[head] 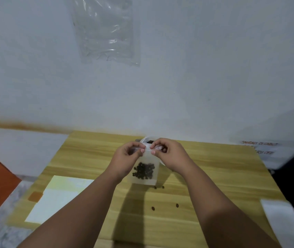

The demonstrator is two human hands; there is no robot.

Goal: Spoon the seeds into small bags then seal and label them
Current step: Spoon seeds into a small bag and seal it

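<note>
Pinching the top strip of the small seed bag (145, 169) at frame centre, left hand (127, 159) and right hand (171, 156) seem to seal it; labelling likely comes next.

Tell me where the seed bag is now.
Head view, centre: the seed bag is held over the table, its top pinched between the left hand and right hand.

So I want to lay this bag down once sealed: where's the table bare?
The table is bare between the loose seeds and the right-hand paper, and beyond the left sheet toward the far edge. Crowded under the bag, where seeds lie.
</note>
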